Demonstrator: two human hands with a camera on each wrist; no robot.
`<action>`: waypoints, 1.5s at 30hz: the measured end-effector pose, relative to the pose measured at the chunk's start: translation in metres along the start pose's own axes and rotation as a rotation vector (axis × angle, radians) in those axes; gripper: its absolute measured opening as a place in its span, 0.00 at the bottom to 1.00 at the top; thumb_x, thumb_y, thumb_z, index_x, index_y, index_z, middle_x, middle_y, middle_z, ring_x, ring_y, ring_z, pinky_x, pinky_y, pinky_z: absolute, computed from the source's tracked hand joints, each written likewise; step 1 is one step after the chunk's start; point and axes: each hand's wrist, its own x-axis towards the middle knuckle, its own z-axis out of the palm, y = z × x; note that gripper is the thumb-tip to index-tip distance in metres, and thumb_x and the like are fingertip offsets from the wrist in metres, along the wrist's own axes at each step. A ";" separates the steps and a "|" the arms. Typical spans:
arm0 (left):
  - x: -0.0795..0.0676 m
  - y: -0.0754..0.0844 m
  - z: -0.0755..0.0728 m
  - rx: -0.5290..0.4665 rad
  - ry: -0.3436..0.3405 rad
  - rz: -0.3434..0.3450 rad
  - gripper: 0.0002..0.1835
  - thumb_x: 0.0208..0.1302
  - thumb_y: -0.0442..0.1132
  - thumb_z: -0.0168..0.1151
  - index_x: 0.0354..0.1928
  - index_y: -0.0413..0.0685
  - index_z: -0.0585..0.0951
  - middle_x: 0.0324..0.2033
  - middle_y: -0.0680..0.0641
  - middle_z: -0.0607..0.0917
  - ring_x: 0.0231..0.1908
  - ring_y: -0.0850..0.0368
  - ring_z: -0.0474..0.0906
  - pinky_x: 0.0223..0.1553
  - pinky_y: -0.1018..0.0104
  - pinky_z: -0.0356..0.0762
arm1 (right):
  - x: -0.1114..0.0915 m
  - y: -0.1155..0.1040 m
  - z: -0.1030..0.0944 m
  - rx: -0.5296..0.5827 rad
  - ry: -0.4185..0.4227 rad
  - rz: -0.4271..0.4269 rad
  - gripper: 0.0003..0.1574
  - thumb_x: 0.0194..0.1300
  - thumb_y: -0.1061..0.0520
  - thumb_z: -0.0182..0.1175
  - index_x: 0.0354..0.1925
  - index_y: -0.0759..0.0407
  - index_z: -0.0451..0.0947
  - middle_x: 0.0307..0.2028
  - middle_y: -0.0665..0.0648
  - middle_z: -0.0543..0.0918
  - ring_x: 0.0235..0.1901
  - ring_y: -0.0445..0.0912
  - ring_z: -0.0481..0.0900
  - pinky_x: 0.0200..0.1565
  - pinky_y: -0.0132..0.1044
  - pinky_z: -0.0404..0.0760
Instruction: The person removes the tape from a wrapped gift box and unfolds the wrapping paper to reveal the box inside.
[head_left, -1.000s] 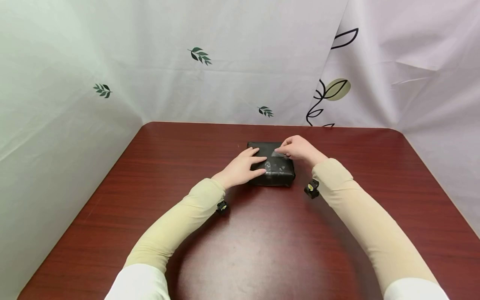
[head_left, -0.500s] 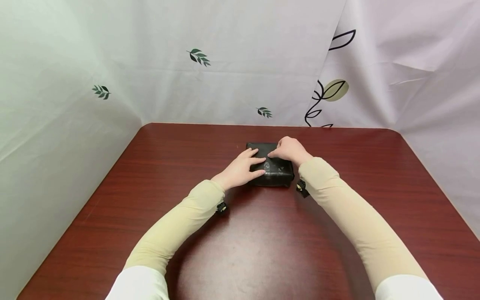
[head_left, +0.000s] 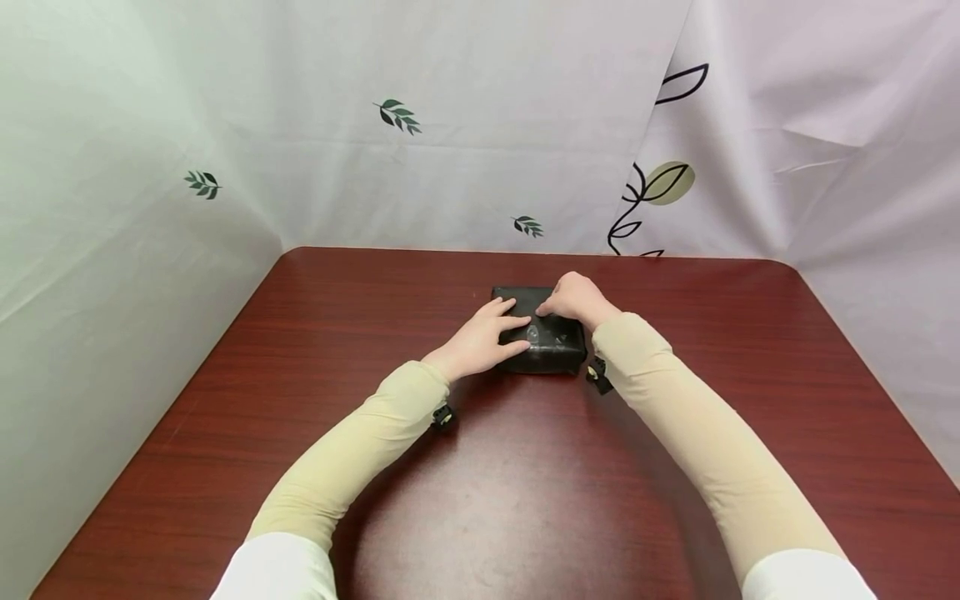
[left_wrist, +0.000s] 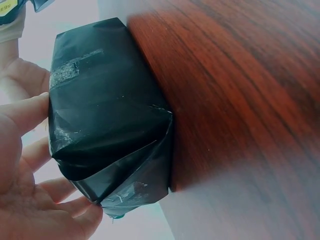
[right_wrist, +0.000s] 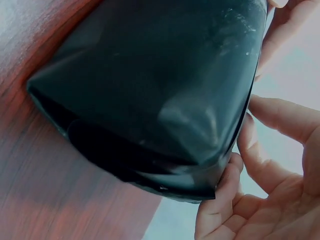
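Observation:
A box-shaped package [head_left: 553, 340] wrapped in shiny black plastic lies flat on the table, with clear tape on its top. My left hand [head_left: 474, 337] rests on the package's left part, its fingers spread. Bent fingertips of my right hand [head_left: 577, 298] touch the top near the middle and right. In the left wrist view, the package [left_wrist: 107, 107] shows folded wrapping at its end and a strip of clear tape [left_wrist: 65, 73] on its side. The right wrist view shows the thumb and fingers against the top and end edge of the package [right_wrist: 160, 95]; no loose tape is visible there.
The reddish-brown wooden table [head_left: 510, 500] has rounded far corners. Behind and beside it hangs a white curtain [head_left: 450, 175] printed with leaves. A small black wrist camera [head_left: 443, 416] is on the left wrist and another black camera [head_left: 599, 376] on the right.
My right hand has moved left and down onto the package's top; the clear piece of tape seen at its fingertips earlier is now hidden. My left hand stays in place.

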 end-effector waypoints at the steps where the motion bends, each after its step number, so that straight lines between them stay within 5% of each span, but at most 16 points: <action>1: 0.000 0.000 0.000 0.000 0.000 0.000 0.26 0.67 0.50 0.57 0.65 0.49 0.72 0.70 0.39 0.59 0.72 0.43 0.48 0.70 0.51 0.51 | 0.001 0.000 0.000 0.006 -0.003 0.002 0.21 0.60 0.53 0.62 0.43 0.69 0.81 0.48 0.67 0.81 0.49 0.58 0.78 0.52 0.48 0.77; 8: 0.000 -0.001 0.001 -0.003 -0.006 -0.003 0.26 0.67 0.50 0.57 0.65 0.49 0.72 0.71 0.39 0.59 0.72 0.43 0.47 0.70 0.51 0.51 | 0.002 0.000 0.003 0.029 -0.008 0.014 0.18 0.61 0.54 0.60 0.40 0.68 0.82 0.47 0.66 0.81 0.48 0.56 0.78 0.51 0.47 0.77; 12: 0.000 -0.001 0.001 0.002 -0.001 -0.001 0.26 0.67 0.49 0.57 0.64 0.48 0.72 0.70 0.39 0.59 0.72 0.43 0.48 0.70 0.51 0.52 | 0.002 0.003 0.004 0.045 0.004 0.004 0.15 0.62 0.54 0.58 0.26 0.63 0.80 0.30 0.58 0.82 0.40 0.52 0.78 0.43 0.42 0.78; 16: 0.001 0.000 0.000 0.011 -0.001 -0.002 0.26 0.67 0.49 0.57 0.64 0.48 0.72 0.70 0.39 0.59 0.72 0.43 0.48 0.70 0.51 0.52 | 0.004 0.008 0.002 0.059 0.001 -0.043 0.21 0.61 0.55 0.58 0.12 0.56 0.71 0.12 0.48 0.70 0.25 0.46 0.71 0.32 0.35 0.71; 20: 0.001 0.002 -0.001 0.022 -0.007 -0.005 0.26 0.67 0.49 0.56 0.64 0.48 0.72 0.70 0.39 0.59 0.72 0.43 0.48 0.70 0.52 0.52 | 0.006 0.016 -0.001 0.087 -0.019 -0.093 0.22 0.59 0.57 0.57 0.09 0.54 0.68 0.08 0.45 0.60 0.15 0.40 0.60 0.24 0.32 0.63; 25: 0.001 0.003 -0.002 0.034 -0.009 -0.006 0.25 0.68 0.49 0.56 0.64 0.48 0.72 0.70 0.39 0.59 0.72 0.43 0.48 0.70 0.51 0.52 | 0.008 0.026 -0.005 0.131 -0.040 -0.134 0.16 0.58 0.55 0.57 0.15 0.58 0.76 0.09 0.45 0.60 0.13 0.39 0.56 0.22 0.32 0.60; 33: 0.001 0.005 -0.003 0.062 -0.010 -0.003 0.25 0.67 0.49 0.56 0.63 0.48 0.73 0.69 0.38 0.60 0.71 0.41 0.50 0.70 0.51 0.52 | 0.003 0.039 -0.008 0.259 0.001 -0.178 0.13 0.58 0.59 0.57 0.34 0.67 0.84 0.29 0.51 0.81 0.26 0.39 0.73 0.32 0.29 0.73; 38: 0.003 0.007 -0.004 0.099 -0.018 0.003 0.25 0.67 0.49 0.56 0.63 0.48 0.73 0.69 0.38 0.61 0.71 0.42 0.52 0.70 0.52 0.52 | -0.001 0.043 -0.006 0.251 0.057 -0.155 0.11 0.57 0.59 0.58 0.31 0.67 0.81 0.16 0.47 0.73 0.19 0.40 0.66 0.25 0.31 0.66; 40: 0.002 0.007 -0.004 0.108 -0.022 0.006 0.25 0.68 0.49 0.56 0.63 0.48 0.73 0.69 0.38 0.61 0.71 0.42 0.52 0.70 0.52 0.53 | -0.001 0.044 -0.006 0.262 0.054 -0.126 0.11 0.58 0.60 0.58 0.32 0.68 0.81 0.19 0.48 0.73 0.20 0.40 0.66 0.26 0.30 0.68; 45: 0.002 0.007 -0.004 0.123 -0.035 0.010 0.24 0.68 0.48 0.54 0.63 0.48 0.72 0.69 0.38 0.60 0.71 0.42 0.52 0.70 0.52 0.52 | -0.002 0.045 -0.009 0.383 -0.025 -0.069 0.14 0.62 0.61 0.57 0.40 0.72 0.79 0.40 0.57 0.77 0.38 0.43 0.76 0.45 0.35 0.80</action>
